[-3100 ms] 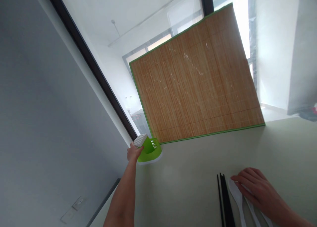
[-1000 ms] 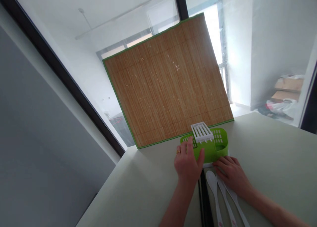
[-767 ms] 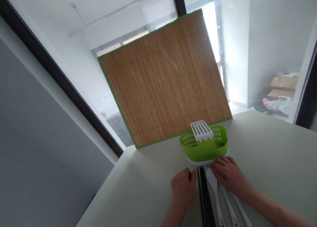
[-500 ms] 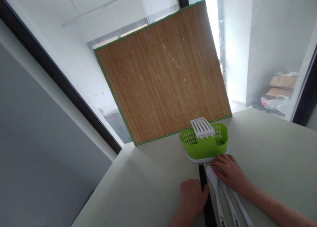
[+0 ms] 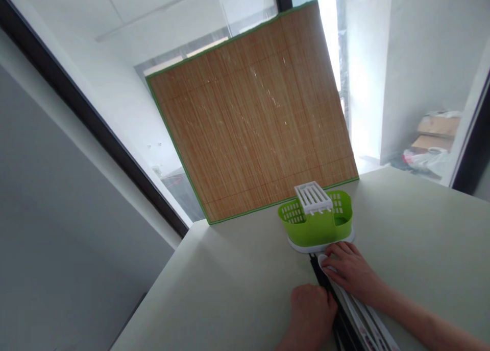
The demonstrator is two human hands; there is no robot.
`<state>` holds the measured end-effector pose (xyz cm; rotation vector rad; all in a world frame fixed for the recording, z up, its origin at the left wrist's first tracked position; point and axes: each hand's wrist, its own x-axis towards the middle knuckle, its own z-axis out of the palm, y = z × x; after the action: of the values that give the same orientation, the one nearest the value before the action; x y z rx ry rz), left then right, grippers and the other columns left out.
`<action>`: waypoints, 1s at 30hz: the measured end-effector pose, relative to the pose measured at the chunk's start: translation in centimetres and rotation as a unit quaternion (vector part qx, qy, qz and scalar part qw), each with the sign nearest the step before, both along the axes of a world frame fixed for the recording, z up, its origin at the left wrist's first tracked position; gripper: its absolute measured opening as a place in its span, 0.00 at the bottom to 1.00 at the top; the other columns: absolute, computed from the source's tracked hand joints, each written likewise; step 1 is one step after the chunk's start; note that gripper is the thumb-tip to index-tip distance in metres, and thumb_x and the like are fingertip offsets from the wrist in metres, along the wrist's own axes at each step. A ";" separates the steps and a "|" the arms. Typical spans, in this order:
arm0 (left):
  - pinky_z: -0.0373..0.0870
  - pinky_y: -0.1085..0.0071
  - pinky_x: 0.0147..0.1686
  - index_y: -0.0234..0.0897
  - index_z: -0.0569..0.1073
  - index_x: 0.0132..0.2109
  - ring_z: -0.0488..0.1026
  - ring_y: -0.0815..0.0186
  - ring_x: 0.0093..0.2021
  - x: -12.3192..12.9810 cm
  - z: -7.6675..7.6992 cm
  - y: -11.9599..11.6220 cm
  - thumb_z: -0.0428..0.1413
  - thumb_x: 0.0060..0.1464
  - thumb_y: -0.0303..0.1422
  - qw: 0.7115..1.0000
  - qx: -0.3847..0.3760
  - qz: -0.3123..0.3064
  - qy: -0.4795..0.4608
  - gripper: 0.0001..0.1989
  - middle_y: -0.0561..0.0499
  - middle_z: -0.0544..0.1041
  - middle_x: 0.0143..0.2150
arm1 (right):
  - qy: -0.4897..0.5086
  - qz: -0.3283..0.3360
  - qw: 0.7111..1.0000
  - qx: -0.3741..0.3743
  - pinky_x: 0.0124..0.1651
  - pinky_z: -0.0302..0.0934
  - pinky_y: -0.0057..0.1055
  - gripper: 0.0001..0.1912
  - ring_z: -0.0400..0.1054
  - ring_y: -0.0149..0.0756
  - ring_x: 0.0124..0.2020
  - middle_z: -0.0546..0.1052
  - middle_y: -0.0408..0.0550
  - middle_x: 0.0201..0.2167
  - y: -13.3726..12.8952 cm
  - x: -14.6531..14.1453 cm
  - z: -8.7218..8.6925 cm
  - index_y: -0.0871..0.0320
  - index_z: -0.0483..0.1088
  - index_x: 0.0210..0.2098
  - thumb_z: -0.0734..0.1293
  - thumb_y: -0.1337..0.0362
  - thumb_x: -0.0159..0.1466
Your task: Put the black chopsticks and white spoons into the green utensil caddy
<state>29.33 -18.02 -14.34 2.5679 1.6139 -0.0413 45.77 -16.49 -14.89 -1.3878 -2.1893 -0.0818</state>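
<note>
My left hand (image 5: 312,307) is a loose fist pressed along the black chopsticks (image 5: 318,270), its thumb against them. Their far tips stick out beyond the hand, just short of the green basket (image 5: 312,229). My right hand (image 5: 351,270) is bent over the bowl ends of several white long-handled spoons (image 5: 352,310). One spoon's rounded end shows beside the fingertips. Spoons and chopsticks lie side by side, close together, with handles pointing toward me. A white slatted rack (image 5: 313,196) sits across the middle of the basket, which stands on a white base.
A bamboo mat (image 5: 252,121) with green edging leans upright against the glass behind the white table (image 5: 237,269). Beyond the glass lie cardboard boxes (image 5: 436,131) and a plastic bag (image 5: 429,159). A dark window frame (image 5: 95,118) runs diagonally at left.
My left hand has moved right with the chopsticks, now slanted against the spoons. The spoons have drawn closer together; my right hand has shifted slightly left over their bowl ends.
</note>
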 end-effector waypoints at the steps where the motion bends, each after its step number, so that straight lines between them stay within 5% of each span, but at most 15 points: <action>1: 0.70 0.61 0.36 0.35 0.78 0.36 0.76 0.55 0.35 0.0 0.1 -0.1 0.43 0.58 0.35 1.000 -0.001 -0.001 0.000 0.19 0.42 0.79 0.33 | 0.004 -0.001 1.000 -0.001 0.48 0.54 0.44 0.07 0.62 0.43 0.43 0.71 0.47 0.38 0.0 0.0 0.0 0.51 0.71 0.36 0.61 0.61 0.64; 5: 0.70 0.60 0.36 0.35 0.78 0.36 0.76 0.55 0.36 0.0 0.4 -0.2 0.44 0.58 0.35 1.000 -0.003 -0.001 0.004 0.18 0.42 0.79 0.33 | 0.042 -0.030 0.998 0.018 0.47 0.56 0.42 0.07 0.63 0.44 0.43 0.71 0.49 0.38 0.4 0.5 -0.1 0.54 0.68 0.39 0.60 0.62 0.64; 12: 0.70 0.60 0.37 0.36 0.78 0.35 0.76 0.55 0.36 0.2 -0.3 -0.1 0.45 0.58 0.33 1.000 0.003 0.004 -0.010 0.17 0.42 0.79 0.32 | 0.126 -0.198 0.962 0.143 0.47 0.59 0.39 0.17 0.65 0.45 0.46 0.68 0.55 0.49 2.1 4.4 2.1 0.59 0.61 0.51 0.58 0.58 0.65; 19: 0.69 0.60 0.37 0.35 0.78 0.37 0.75 0.54 0.38 0.4 0.1 -0.2 0.46 0.58 0.31 0.999 -0.034 -0.003 -0.002 0.15 0.41 0.78 0.33 | -0.070 -0.185 0.978 0.068 0.33 0.60 0.34 0.14 0.68 0.43 0.41 0.72 0.49 0.39 3.6 4.7 2.4 0.56 0.66 0.41 0.56 0.54 0.68; 24: 0.69 0.59 0.39 0.36 0.71 0.48 0.72 0.53 0.42 0.3 0.4 0.0 0.51 0.53 0.32 0.998 -0.004 0.032 -0.054 0.15 0.42 0.75 0.42 | -0.080 -0.218 0.970 0.069 0.32 0.59 0.33 0.15 0.66 0.42 0.40 0.70 0.48 0.35 4.5 4.1 2.0 0.56 0.65 0.34 0.56 0.54 0.68; 30: 0.68 0.59 0.42 0.38 0.63 0.58 0.68 0.54 0.46 -0.3 -0.4 0.0 0.49 0.55 0.34 0.996 -0.001 -0.007 -0.092 0.23 0.42 0.72 0.47 | -0.071 -0.219 0.971 0.069 0.32 0.60 0.32 0.14 0.66 0.42 0.41 0.69 0.49 0.36 4.7 4.0 1.5 0.56 0.65 0.35 0.56 0.54 0.68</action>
<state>29.04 -18.02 -14.74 2.4976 1.5301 0.1866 49.75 -11.82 -13.44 -1.8037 -1.9032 -0.4968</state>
